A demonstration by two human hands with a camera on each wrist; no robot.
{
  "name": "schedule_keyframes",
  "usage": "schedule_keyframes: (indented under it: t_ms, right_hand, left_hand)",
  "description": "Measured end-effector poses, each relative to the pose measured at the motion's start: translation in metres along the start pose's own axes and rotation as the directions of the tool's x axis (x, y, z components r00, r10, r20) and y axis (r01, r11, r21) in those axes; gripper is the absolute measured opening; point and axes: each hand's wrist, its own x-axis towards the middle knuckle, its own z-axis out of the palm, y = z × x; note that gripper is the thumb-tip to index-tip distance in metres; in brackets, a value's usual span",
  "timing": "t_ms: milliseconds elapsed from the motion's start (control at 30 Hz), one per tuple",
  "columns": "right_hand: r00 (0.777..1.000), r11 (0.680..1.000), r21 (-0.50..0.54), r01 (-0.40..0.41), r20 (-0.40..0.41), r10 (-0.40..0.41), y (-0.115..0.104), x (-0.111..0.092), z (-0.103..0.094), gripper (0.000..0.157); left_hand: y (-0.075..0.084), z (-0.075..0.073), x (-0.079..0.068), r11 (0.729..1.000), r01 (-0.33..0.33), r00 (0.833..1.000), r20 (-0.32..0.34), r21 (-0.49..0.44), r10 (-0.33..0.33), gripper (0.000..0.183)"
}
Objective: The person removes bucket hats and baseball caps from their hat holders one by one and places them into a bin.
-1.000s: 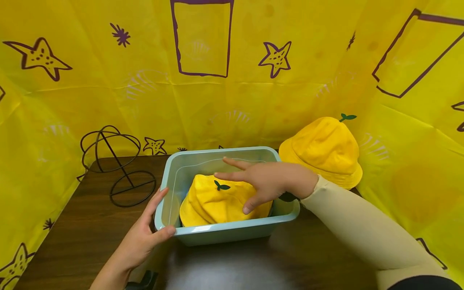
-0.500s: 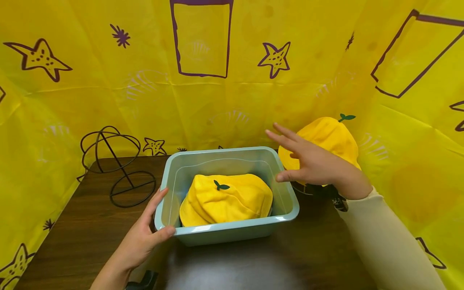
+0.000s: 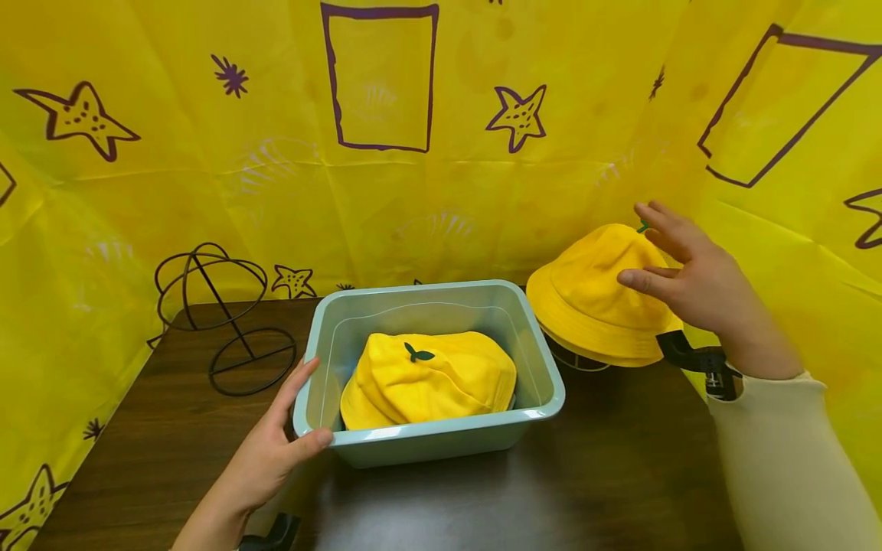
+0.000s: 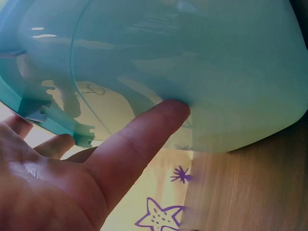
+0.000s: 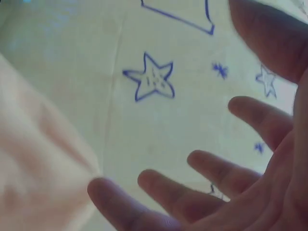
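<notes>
A light blue plastic basin (image 3: 441, 448) stands on the table with a folded yellow bucket hat (image 3: 434, 383) inside, its green sprout facing up. My left hand (image 3: 276, 440) holds the basin's near left corner, thumb at the front and fingers along the left side. In the left wrist view one digit lies against the basin's outer wall (image 4: 202, 57). A second yellow bucket hat (image 3: 599, 295) sits on a wire stand (image 3: 579, 361) at the back right. Over its right side hovers my right hand (image 3: 710, 287), fingers spread and holding nothing; contact with the hat cannot be told.
A bare black wire hat stand (image 3: 241, 337) is at the back left of the dark wooden table (image 3: 172, 428). Yellow sheeting (image 3: 289, 207) with starfish drawings encloses the back and both sides.
My right hand has moved from above the hat in the basin, rightward past the rim, to the second hat. The left hand and basin stay put.
</notes>
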Motion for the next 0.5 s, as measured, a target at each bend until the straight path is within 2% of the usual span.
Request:
schedule_keyframes:
  t_ms: [167, 333, 500]
  right_hand:
    - [0.998, 0.993, -0.104, -0.063, -0.021, 0.061, 0.012, 0.005, -0.014, 0.082]
    - [0.995, 0.981, -0.168, -0.092, 0.029, 0.098, 0.026, 0.018, -0.021, 0.082]
    - [0.989, 0.977, -0.183, -0.107, 0.080, 0.123, 0.035, 0.029, -0.025, 0.082]
  left_hand:
    - [0.000, 0.000, 0.000, 1.000, 0.001, 1.000, -0.008, -0.002, -0.001, 0.088]
    - [0.001, 0.000, 0.000, 1.000, 0.002, 1.000, -0.012, 0.003, -0.002, 0.088]
    - [0.001, 0.000, 0.000, 1.000, 0.000, 1.000, -0.008, 0.002, 0.000, 0.088]
